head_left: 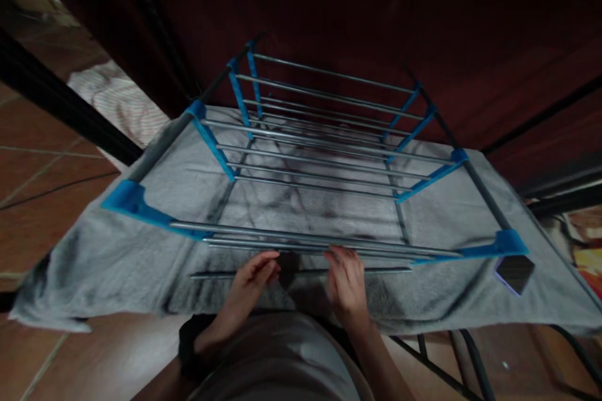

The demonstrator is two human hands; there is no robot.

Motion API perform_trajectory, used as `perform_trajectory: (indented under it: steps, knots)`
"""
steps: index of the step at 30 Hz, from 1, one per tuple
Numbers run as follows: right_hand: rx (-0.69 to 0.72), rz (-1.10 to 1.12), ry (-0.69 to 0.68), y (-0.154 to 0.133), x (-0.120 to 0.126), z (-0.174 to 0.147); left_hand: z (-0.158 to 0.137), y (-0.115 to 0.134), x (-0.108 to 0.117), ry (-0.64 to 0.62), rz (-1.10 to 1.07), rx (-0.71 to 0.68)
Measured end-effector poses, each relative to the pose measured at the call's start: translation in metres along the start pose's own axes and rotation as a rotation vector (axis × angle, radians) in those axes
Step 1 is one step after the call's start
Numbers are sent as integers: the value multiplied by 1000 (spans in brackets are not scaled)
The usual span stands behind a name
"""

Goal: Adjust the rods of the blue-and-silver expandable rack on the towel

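A rack of thin metal tubes (pixel 301 170) joined by blue plastic brackets (pixel 214 145) lies on a grey cloth. My left hand (pixel 256 272) hovers just short of the front tubes (pixel 282 235), its fingers loosely bent and slightly apart, with nothing visible in them. To the right, my right hand (pixel 347 279) has its fingertips at the lowest front tubes; whether they touch is unclear. A loose metal tube (pixel 388 270) lies on the cloth near me, its middle partly hidden behind both hands.
Grey cloth (pixel 126 257) covers the work surface. A dark phone-like object (pixel 516 272) rests by the right front bracket. Dark red fabric (pixel 329 6) hangs behind the rack. Tiled floor (pixel 51 188) and a striped cloth (pixel 122 100) show at left.
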State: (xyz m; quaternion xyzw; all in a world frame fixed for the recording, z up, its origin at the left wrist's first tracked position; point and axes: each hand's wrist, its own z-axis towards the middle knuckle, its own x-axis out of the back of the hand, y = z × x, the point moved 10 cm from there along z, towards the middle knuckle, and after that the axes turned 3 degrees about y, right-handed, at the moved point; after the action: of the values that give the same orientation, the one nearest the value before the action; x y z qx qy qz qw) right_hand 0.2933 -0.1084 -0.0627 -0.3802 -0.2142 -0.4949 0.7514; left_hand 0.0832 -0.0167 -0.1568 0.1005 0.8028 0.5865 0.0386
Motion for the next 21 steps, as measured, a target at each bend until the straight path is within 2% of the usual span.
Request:
perform_trajectory:
  steps: [5,8,12,15,21]
  knots:
    - [12,-157,-350,-15,-57,22,1,-12,13,161,-392,167]
    - [-4,-223,-479,-10,-73,24,7,-18,26,226,-584,249]
    - [-30,-231,-520,-5,-76,27,14,-14,42,265,-718,296]
    - [-26,-232,-518,-4,-73,29,16,-11,45,275,-808,324]
    - [-6,-259,-477,-5,-63,36,19,4,52,315,-817,233]
